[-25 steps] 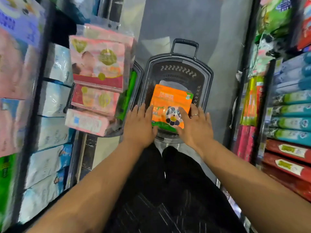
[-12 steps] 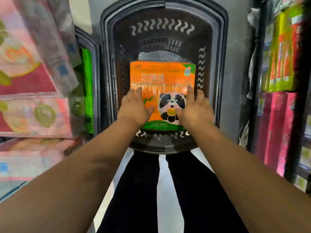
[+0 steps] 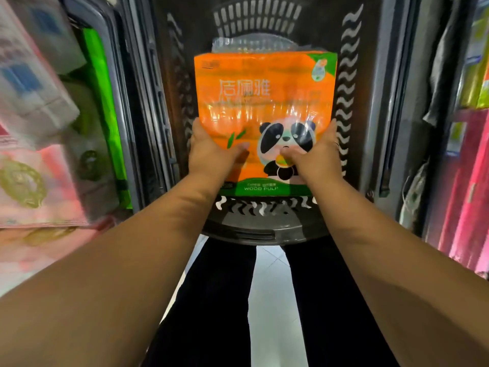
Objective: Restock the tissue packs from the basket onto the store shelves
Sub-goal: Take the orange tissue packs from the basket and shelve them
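Head view, looking down into the aisle.

- Orange plastic-wrapped tissue pack (image 3: 264,102), panda print and green "WOOD PULP" band on its front. It is held upright inside the opening of the dark grey plastic basket (image 3: 264,230), with its lower edge near the basket's near rim. Cannot tell whether it rests on the basket bottom.
- Left hand (image 3: 211,154): grip pinching the pack at its lower left edge, thumb flat on the front face, fingers wrapped round the side and hidden behind.
- Right hand (image 3: 315,157): grip pinching the lower right edge the same way, thumb on the panda print, fingers behind. A ring shows on one finger.
- Clear plastic film (image 3: 251,45) shows just above the pack's top edge. Cannot tell whether it belongs to the pack.
- Second basket (image 3: 124,102) stands touching the first on its left side and holds a bright green pack (image 3: 103,102).
- Pink packs (image 3: 39,186), blurred, are stacked at the far left; red packs (image 3: 465,181) stand on the right-hand shelving.
- White tiled floor (image 3: 272,300) shows between black trousers (image 3: 211,300) below the basket's near rim.
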